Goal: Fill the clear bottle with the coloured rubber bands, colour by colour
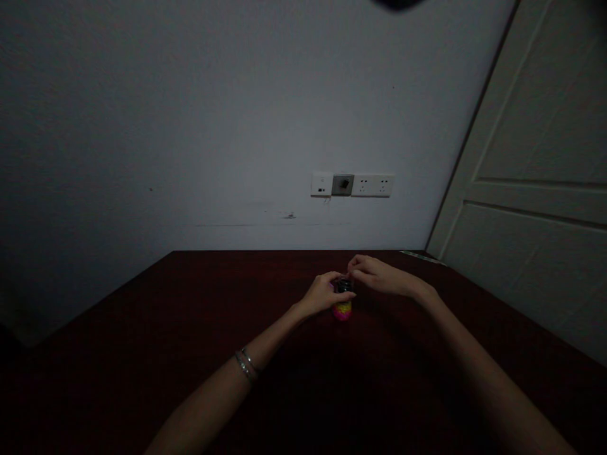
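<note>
L wrist bears two bracelets [246, 364]; beyond them, L hand [320, 294] is clamped on a small multicoloured item [342, 310], fingers on its far side, thumb across the near side. Item loc.: btwn the two hands, over the dark red tabletop [208, 297], short of the wall [237, 126]. Pink at the end nearest the wearer, then yellow, w/ a black section [344, 286] at the far end. Long axis runs roughly fore-and-aft in view, black end away from the wearer — upright or tilted, cannot tell; contact w/ tabletop likewise unconfirmed. Key relation: black end lies just L of, and slightly nearer the wearer than, the R hand's [374, 275] fingertips, so R hand is the nearer to that end's R side, while L hand has the body. R thumb and forefinger are drawn close to one another at that end; whether they meet or grip anything, cannot tell — too dark and small. Farther R, approx. at tabletop's far corner, a pale strip [422, 257] lies near the door [531, 189].
</note>
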`<act>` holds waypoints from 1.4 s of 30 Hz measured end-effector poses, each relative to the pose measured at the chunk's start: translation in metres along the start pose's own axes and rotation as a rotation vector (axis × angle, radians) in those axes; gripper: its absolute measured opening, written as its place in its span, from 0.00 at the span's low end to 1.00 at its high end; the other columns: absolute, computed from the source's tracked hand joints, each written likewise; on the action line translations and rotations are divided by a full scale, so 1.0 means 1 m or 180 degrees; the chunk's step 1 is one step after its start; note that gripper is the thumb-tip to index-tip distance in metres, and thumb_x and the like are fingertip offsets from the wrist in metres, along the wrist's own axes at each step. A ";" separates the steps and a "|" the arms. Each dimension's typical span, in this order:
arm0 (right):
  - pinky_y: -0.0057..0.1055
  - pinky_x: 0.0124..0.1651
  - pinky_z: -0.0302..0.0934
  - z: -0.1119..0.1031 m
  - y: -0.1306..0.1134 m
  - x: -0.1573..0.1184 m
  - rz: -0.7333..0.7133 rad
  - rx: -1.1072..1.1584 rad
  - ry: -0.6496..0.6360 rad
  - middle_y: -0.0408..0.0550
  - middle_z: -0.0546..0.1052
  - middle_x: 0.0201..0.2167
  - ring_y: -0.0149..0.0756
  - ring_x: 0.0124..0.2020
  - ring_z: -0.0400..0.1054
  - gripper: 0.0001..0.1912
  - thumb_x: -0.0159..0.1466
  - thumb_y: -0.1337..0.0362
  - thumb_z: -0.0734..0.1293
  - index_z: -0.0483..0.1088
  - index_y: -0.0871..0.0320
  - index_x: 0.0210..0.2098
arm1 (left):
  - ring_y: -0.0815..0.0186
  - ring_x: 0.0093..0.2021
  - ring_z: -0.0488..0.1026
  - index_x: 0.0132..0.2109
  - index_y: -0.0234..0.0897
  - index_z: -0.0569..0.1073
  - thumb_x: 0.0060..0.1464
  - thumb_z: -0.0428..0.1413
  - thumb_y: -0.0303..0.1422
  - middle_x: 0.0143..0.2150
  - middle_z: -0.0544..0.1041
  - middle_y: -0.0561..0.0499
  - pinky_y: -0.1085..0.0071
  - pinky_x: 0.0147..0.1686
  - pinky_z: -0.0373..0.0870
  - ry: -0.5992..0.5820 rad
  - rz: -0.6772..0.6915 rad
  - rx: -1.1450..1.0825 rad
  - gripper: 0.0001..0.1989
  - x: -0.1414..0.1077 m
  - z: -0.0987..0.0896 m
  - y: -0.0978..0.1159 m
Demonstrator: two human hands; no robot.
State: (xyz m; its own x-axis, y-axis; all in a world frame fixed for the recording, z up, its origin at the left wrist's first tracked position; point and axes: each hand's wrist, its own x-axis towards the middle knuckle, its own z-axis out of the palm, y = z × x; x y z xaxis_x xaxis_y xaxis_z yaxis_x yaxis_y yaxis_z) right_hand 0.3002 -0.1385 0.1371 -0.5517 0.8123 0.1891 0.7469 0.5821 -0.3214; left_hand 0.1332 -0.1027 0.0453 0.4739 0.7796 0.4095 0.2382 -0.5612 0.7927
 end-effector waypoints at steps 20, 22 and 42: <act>0.30 0.36 0.58 -0.018 -0.026 -0.022 0.0016 0.0485 0.0436 0.49 0.72 0.30 0.34 0.31 0.65 0.15 0.61 0.62 0.56 0.69 0.60 0.25 | 0.68 0.34 0.68 0.42 0.30 0.72 0.40 0.61 0.38 0.37 0.74 0.46 0.72 0.34 0.65 -0.0144 0.0029 -0.0402 0.22 0.002 0.001 -0.003; 0.28 0.33 0.57 -0.007 -0.037 -0.032 -0.0109 0.0579 -0.0036 0.47 0.73 0.29 0.32 0.30 0.65 0.10 0.59 0.65 0.59 0.70 0.60 0.26 | 0.68 0.34 0.68 0.42 0.29 0.72 0.40 0.61 0.36 0.36 0.74 0.47 0.72 0.34 0.65 -0.0127 0.0020 -0.0377 0.20 0.003 0.001 -0.003; 0.27 0.30 0.58 0.107 -0.040 -0.052 -0.0265 -0.0823 -0.0467 0.50 0.72 0.37 0.34 0.32 0.69 0.12 0.61 0.72 0.55 0.67 0.57 0.39 | 0.67 0.33 0.68 0.40 0.31 0.73 0.37 0.62 0.41 0.34 0.74 0.47 0.72 0.33 0.64 -0.0067 -0.0162 -0.0245 0.23 0.002 0.001 0.002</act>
State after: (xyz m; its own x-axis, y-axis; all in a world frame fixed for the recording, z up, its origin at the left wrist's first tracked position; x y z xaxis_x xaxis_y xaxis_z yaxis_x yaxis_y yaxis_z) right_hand 0.2592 -0.2080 0.0405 -0.6487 0.7584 0.0628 0.7561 0.6517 -0.0602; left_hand 0.1356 -0.1031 0.0473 0.4807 0.8002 0.3587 0.1970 -0.4971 0.8450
